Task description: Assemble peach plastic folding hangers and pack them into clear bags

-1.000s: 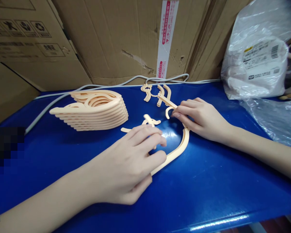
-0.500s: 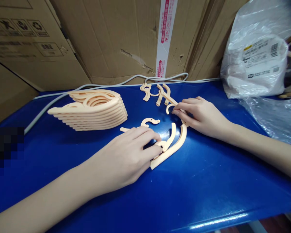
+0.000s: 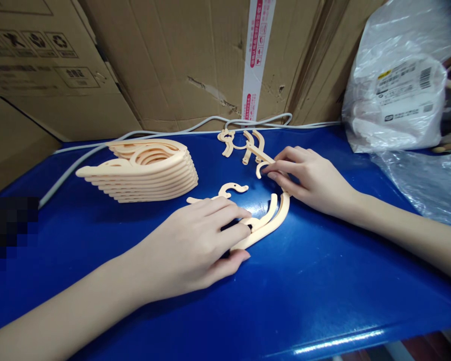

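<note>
Cream plastic parts that look like pieces of folding hangers lie on the blue table. My left hand (image 3: 199, 243) is closed over a curved hanger arm (image 3: 274, 223), its thumb along the near side and its fingertips on a smaller curved part (image 3: 265, 216) lying against it. The ends under my palm are hidden. My right hand (image 3: 310, 175) pinches a hanger part with a straight bar (image 3: 261, 152) and a small hook (image 3: 259, 169). Beyond my left fingers lies a loose hook piece (image 3: 233, 188), partly covered.
A stack of cream folded hangers (image 3: 154, 175) stands at the left. More loose parts (image 3: 227, 140) lie at the back by a grey cable (image 3: 195, 125). Cardboard boxes (image 3: 191, 55) rise behind. A clear plastic bag (image 3: 398, 100) sits at the right.
My left thumb has come out along the near side of the curved arm. The smaller curved part now lies closer against that arm. My right hand has barely moved.
</note>
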{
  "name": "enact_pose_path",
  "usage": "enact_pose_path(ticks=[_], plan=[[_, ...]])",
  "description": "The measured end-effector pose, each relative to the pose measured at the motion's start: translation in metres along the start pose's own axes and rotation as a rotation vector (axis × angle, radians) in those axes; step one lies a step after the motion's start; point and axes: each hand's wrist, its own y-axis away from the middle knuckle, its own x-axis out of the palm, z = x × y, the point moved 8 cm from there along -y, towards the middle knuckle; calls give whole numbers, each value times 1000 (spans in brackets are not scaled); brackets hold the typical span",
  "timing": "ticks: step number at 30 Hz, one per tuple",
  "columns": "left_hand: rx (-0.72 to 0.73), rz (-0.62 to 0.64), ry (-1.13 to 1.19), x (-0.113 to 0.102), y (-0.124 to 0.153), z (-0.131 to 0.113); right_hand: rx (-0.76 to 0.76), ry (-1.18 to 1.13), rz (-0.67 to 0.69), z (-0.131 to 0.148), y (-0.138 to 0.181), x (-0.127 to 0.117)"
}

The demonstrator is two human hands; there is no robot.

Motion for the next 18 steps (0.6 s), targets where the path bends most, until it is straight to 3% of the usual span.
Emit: enact_pose_path(ticks=[7, 14, 18], plan=[[18, -38, 3, 0, -1, -3, -87, -11, -18, 9, 0, -5], [29, -66, -12, -4, -1, -4, -362, -5, -62, 36, 7, -10], [32, -59, -34, -4, -1, -3, -359, -50, -28, 41, 8, -10]])
